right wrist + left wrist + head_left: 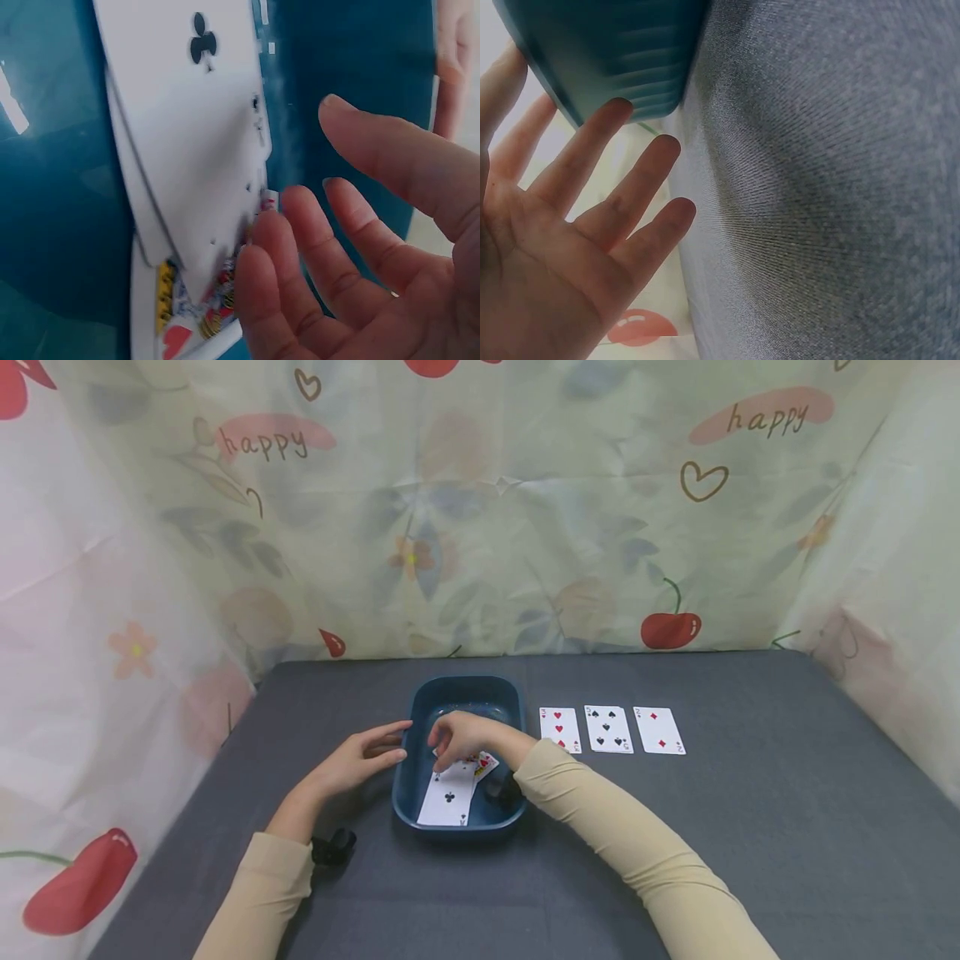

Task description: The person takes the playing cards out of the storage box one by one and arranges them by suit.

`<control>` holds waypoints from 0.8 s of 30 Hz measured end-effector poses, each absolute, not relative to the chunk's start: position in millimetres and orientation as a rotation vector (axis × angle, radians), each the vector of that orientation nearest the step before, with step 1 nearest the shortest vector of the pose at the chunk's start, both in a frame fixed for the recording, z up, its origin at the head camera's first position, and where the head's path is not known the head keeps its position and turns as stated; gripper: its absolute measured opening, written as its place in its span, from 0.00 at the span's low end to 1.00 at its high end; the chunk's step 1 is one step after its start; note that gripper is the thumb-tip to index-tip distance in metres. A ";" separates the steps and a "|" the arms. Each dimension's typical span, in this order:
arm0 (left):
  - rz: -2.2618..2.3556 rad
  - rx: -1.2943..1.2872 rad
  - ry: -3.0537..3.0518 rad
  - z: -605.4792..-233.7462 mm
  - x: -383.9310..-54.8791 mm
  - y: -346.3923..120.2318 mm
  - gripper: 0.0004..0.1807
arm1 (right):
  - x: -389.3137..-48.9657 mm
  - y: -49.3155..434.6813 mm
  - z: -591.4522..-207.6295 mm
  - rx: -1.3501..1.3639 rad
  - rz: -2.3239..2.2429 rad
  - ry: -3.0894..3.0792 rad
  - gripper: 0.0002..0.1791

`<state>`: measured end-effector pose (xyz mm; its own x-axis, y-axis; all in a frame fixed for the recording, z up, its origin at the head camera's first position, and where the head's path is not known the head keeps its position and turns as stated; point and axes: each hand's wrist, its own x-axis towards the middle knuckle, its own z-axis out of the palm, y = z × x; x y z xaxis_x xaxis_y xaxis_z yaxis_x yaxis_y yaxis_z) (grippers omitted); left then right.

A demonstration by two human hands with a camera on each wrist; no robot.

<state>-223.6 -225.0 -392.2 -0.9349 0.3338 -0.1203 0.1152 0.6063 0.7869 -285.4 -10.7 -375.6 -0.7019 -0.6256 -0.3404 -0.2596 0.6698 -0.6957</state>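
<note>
A deep blue tray (460, 832) stands on the table with loose playing cards in it. On top lies a white club card (442, 810) with one black club at its middle; a king of hearts (176, 341) sticks out from under it. My right hand (467, 737) is inside the tray over the cards, its fingers loosely bent. Thumb and fingers stand apart in the right wrist view, with nothing between them and the fingertips close beside the cards. My left hand (363, 758) has its fingers spread, fingertips at the tray's left rim, palm free.
Right of the tray lie three face-up cards in a row: a heart card (561, 721), a five of spades (609, 718) and a two of diamonds (658, 729). A grey cloth (750, 843) covers the table. Patterned curtains (510, 527) hang behind and at both sides.
</note>
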 end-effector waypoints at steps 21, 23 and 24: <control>1.216 0.349 2.591 -391.3 -222.0 -224.1 0.31 | -278.8 -12.1 -378.3 -0.684 -0.722 2.248 0.19; 1.216 0.354 2.592 -391.7 -222.2 -224.3 0.31 | -278.3 -12.3 -378.0 -0.697 -0.709 2.240 0.19; 1.217 0.355 2.592 -391.9 -222.3 -224.4 0.31 | -278.2 -12.2 -377.9 -0.705 -0.701 2.239 0.19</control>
